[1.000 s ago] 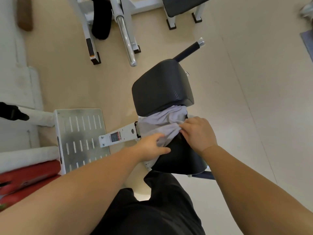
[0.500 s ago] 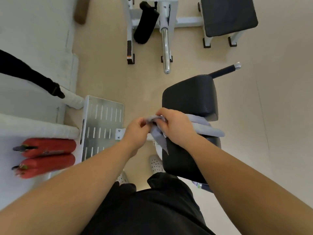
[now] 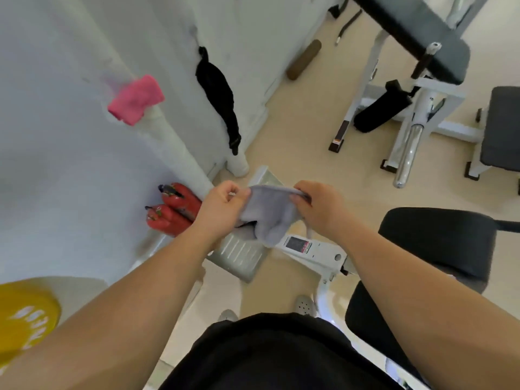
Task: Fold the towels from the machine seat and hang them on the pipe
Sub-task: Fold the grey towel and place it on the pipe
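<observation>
A grey towel (image 3: 271, 213) hangs in the air between my two hands, above the metal footplate (image 3: 239, 256). My left hand (image 3: 222, 209) pinches its left top corner and my right hand (image 3: 319, 206) grips its right top edge. The black machine seat (image 3: 439, 237) lies to the right, with no towel visible on it. A white pipe (image 3: 171, 142) runs diagonally along the wall at the left. A pink towel (image 3: 136, 99) is draped over it higher up. A black cloth (image 3: 218, 94) hangs on a second white pipe nearby.
Two red fire extinguishers (image 3: 171, 209) lie by the wall under the pipe. A yellow weight plate (image 3: 25, 316) sits at the lower left. A white bench frame with black pads (image 3: 413, 108) and a chrome bar (image 3: 409, 156) stands at the upper right. A brown roller (image 3: 304, 60) rests against the wall.
Both hands lifted the grey towel off the machine seat and carried it left, spreading it between them. The view swung left toward the wall and pipes.
</observation>
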The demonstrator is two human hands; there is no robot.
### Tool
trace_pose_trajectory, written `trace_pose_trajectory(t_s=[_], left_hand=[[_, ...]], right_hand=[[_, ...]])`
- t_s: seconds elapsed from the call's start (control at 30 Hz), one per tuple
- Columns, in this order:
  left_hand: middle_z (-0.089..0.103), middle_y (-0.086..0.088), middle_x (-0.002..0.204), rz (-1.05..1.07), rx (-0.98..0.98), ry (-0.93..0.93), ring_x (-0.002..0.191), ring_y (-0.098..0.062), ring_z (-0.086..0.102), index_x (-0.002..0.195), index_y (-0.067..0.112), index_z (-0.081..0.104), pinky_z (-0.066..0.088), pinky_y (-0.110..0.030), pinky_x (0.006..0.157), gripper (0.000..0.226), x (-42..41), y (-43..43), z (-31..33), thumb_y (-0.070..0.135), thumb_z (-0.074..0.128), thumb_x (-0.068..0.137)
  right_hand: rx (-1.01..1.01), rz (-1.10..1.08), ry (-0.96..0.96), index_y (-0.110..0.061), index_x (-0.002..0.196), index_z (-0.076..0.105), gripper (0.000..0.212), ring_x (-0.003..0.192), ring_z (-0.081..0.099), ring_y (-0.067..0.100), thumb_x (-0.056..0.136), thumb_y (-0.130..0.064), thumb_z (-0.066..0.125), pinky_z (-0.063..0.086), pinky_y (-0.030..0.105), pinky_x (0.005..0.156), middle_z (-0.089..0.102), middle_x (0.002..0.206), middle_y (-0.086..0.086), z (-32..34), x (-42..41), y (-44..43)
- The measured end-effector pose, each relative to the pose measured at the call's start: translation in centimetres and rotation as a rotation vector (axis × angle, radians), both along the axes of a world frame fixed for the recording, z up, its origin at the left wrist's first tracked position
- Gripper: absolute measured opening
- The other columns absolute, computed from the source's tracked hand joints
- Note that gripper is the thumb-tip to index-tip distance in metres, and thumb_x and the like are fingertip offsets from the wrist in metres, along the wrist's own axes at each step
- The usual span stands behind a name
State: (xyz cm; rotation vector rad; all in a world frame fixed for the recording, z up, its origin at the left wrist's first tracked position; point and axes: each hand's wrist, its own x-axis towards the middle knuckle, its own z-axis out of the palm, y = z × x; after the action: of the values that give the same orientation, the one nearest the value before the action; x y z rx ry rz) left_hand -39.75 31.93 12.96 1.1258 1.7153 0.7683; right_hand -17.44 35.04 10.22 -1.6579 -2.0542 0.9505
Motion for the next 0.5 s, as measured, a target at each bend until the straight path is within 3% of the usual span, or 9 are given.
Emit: trace_pose_trajectory(t_s=[0.07,0.23,0.33,0.5], left_hand=[[0.049,0.001,0.066,-0.035,0.002,0.053,0.057,-0.011,0.042,0.082,0.008,0.059,0.035,-0.024,0.049,0.033,-4.5,-1.7,0.7,0.037,0.073,0.088],[0.05,0.002,0.064,-0.141,-0.001,0.257,0.056,-0.007,0.041,0.074,0.01,0.065,0.035,-0.027,0.056,0.025,-15.5,-6.3,1.5,0.029,0.079,0.083],[0.053,-0.001,0.068,-0.025,-0.05,0.226,0.061,-0.011,0.044,0.08,0.004,0.068,0.036,-0.027,0.058,0.019,-21.7,-9.3,0.5,0.02,0.076,0.087],[0.048,-0.008,0.073,0.266,-0.117,0.088,0.067,-0.02,0.039,0.077,0.004,0.066,0.032,-0.03,0.06,0.022,-29.0,-14.4,-2.4,0.019,0.07,0.093]], right_hand=[[0.035,0.02,0.046,-0.013,0.083,0.06,0.022,0.071,0.056,0.026,0.099,-0.026,0.054,0.043,0.037,0.066,0.062,0.073,0.004,1.1,-3.9,0.2],[0.047,-0.081,0.134,-0.013,0.08,0.057,0.021,0.067,0.05,0.022,0.098,-0.024,0.05,0.039,0.036,0.06,0.057,0.072,0.007,2.7,-12.6,0.1],[0.03,-0.116,0.145,-0.01,0.078,0.054,0.025,0.067,0.049,0.022,0.098,-0.024,0.049,0.037,0.034,0.06,0.056,0.072,0.009,3.0,-17.2,-0.5],[-0.067,-0.199,0.237,-0.019,0.066,0.043,0.029,0.059,0.036,0.015,0.094,-0.023,0.05,0.03,0.032,0.058,0.037,0.062,-0.006,2.9,-23.2,-2.4]])
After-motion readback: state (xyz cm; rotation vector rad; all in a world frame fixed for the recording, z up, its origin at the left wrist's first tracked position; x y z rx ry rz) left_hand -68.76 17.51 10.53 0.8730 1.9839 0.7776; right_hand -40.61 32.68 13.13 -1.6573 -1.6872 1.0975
